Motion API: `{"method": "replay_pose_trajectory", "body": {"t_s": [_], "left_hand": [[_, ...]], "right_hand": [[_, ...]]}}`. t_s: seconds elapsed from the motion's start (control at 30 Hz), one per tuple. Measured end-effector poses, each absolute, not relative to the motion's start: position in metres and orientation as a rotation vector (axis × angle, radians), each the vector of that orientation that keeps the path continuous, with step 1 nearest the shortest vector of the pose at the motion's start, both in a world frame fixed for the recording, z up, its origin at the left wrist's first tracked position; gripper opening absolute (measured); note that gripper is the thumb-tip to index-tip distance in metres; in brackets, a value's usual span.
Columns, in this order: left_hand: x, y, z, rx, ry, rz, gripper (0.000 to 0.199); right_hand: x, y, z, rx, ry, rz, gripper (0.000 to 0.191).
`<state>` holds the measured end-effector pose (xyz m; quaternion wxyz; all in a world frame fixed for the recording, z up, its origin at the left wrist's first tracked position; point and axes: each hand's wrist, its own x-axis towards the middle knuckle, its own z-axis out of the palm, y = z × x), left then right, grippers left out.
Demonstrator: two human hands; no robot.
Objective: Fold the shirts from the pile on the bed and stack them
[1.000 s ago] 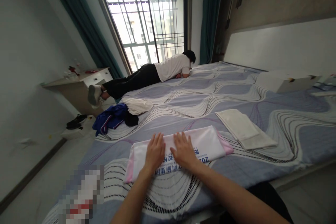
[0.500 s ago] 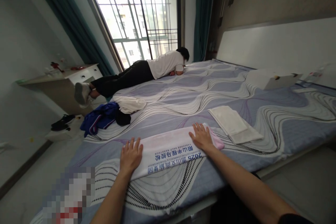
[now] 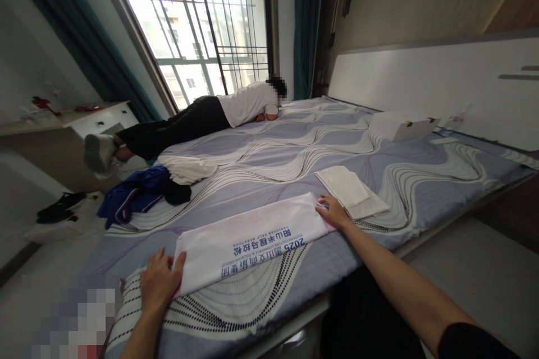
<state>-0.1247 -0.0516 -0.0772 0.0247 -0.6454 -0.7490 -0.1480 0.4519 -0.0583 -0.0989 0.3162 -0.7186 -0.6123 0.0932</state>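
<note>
Across the patterned bed (image 3: 320, 146), a long folded white shirt (image 3: 248, 241) lies limp and light; left hand (image 3: 159, 286) at 7 o'clock and right hand (image 3: 333, 212) at 3 o'clock lie flat on its ends, the likeliest holds.

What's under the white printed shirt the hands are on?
The white printed shirt lies flat on the patterned bedsheet; left hand and right hand rest at its ends. Anything between shirt and sheet is covered.
</note>
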Motion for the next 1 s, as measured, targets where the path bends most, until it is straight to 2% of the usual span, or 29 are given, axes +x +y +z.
{"method": "replay_pose_trajectory", "body": {"t_s": [0.07, 0.17, 0.33, 0.43, 0.63, 0.77, 0.83, 0.93, 1.0], "left_hand": [[-0.124, -0.052, -0.077, -2.007, -2.276, -0.446, 0.058], [-0.124, -0.05, -0.076, -1.996, -2.274, -0.462, 0.055], [-0.123, -0.051, -0.074, -1.967, -2.292, -0.493, 0.049], [-0.121, -0.053, -0.075, -1.947, -2.296, -0.522, 0.046], [-0.121, -0.055, -0.075, -1.939, -2.3, -0.556, 0.043], [-0.118, -0.055, -0.061, -1.873, -2.428, -0.672, 0.035], [-0.101, -0.056, -0.052, -1.756, -2.457, -0.774, 0.038], [-0.05, -0.059, -0.044, -1.973, -2.131, -0.823, 0.048], [-0.01, -0.059, -0.047, -2.364, -1.864, -0.667, 0.052]], "right_hand": [[0.448, -0.053, -0.1, -1.908, -1.585, 0.211, 0.016], [0.445, -0.046, -0.099, -1.954, -1.511, 0.158, 0.018], [0.439, -0.04, -0.085, -2.063, -1.365, 0.078, 0.028], [0.419, -0.042, -0.075, -2.051, -1.369, 0.024, 0.041], [0.369, -0.068, -0.084, -2.025, -1.905, 0.1, 0.059], [0.369, -0.073, -0.083, -2.25, -1.866, 0.209, 0.057], [0.361, -0.07, -0.074, -2.287, -1.812, 0.148, 0.056], [0.329, -0.065, -0.062, -2.117, -1.921, -0.008, 0.057], [0.304, -0.063, -0.06, -1.984, -2.066, 0.04, 0.06]]}}
